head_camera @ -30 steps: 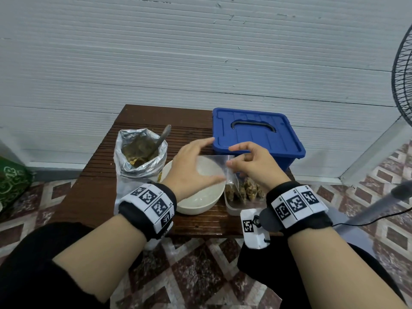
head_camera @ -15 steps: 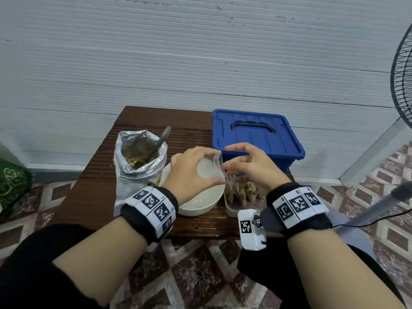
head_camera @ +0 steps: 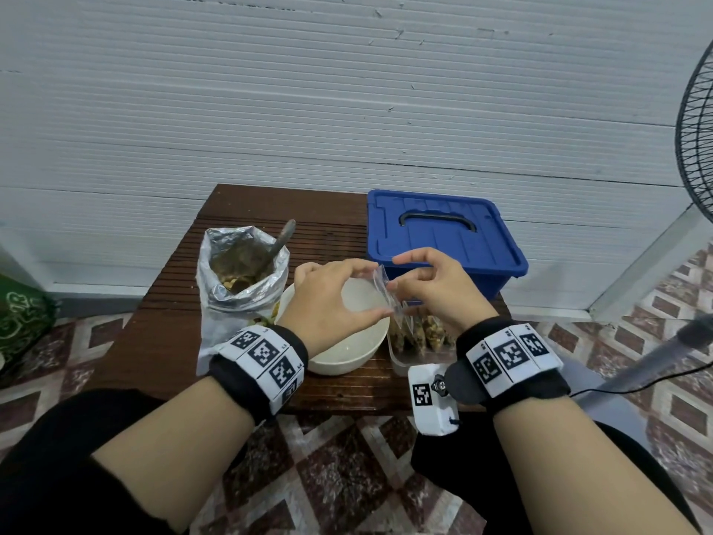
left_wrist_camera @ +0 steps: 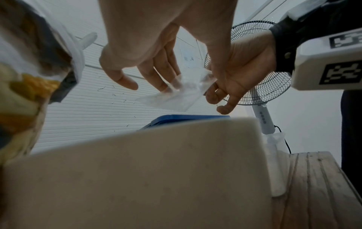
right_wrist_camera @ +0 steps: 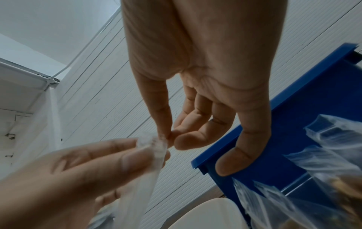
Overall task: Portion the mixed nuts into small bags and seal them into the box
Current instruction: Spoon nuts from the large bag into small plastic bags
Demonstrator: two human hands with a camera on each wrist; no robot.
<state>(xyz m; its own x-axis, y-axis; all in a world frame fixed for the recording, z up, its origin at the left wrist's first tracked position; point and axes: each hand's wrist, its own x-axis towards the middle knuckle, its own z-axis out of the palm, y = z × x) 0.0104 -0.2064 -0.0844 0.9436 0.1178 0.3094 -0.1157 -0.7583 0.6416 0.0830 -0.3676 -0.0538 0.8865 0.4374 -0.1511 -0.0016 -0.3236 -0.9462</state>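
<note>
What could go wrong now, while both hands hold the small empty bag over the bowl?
1. The left hand and right hand pinch only the top edge of the thin clear bag; it could slip out or stay closed.
2. The spoon stands loose in the open foil nut bag, close beside the left wrist; a bump could tip it and spill nuts.
3. The blue box has its lid on, so the filled bags cannot go in yet.

the head view looks forward and down from above at the surface (head_camera: 173, 326). both wrist views sit low and close, facing upward past the fingers (left_wrist_camera: 125, 80) toward the wall. all three share the small clear bag (head_camera: 386, 293) and blue box (head_camera: 443, 241).
</note>
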